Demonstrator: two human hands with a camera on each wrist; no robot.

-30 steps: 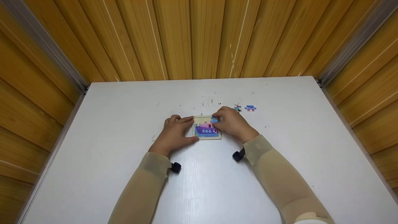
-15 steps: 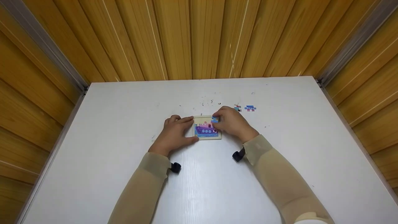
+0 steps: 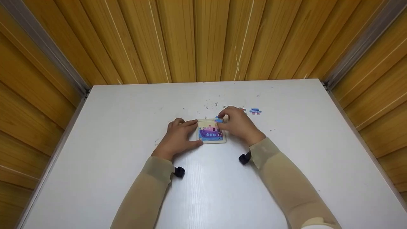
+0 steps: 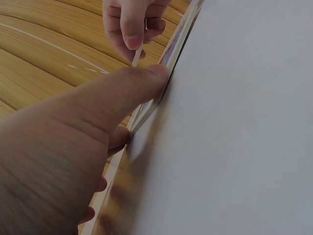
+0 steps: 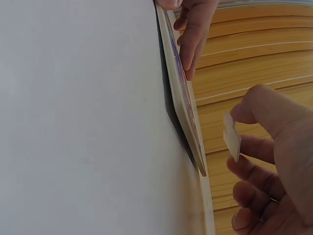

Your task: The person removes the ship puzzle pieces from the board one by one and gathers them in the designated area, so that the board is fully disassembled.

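A small jigsaw tray with a pale wooden rim [image 3: 214, 142] lies on the table, showing a purple and pink ship [image 3: 208, 133] on blue. Bare wood shows along its upper part. My left hand [image 3: 176, 140] holds the tray's left side, thumb at the near corner and index finger at the far one. Over the tray's far right corner, my right hand [image 3: 240, 124] pinches a blue jigsaw piece [image 3: 218, 119] between thumb and fingers. The right wrist view shows that piece's plain pale side [image 5: 232, 139], raised apart from the tray.
A blue and pink cluster of jigsaw pieces [image 3: 255, 111] lies beyond my right hand, with another piece [image 3: 243, 110] partly hidden behind that hand. Dark specks dot the white table [image 3: 127, 111]. Wood-patterned panels [image 3: 181, 41] rise along its far edge and sides.
The jigsaw piece in my right hand has shifted slightly away from me and tilted at the tray's far right corner. My left hand keeps its hold on the tray.
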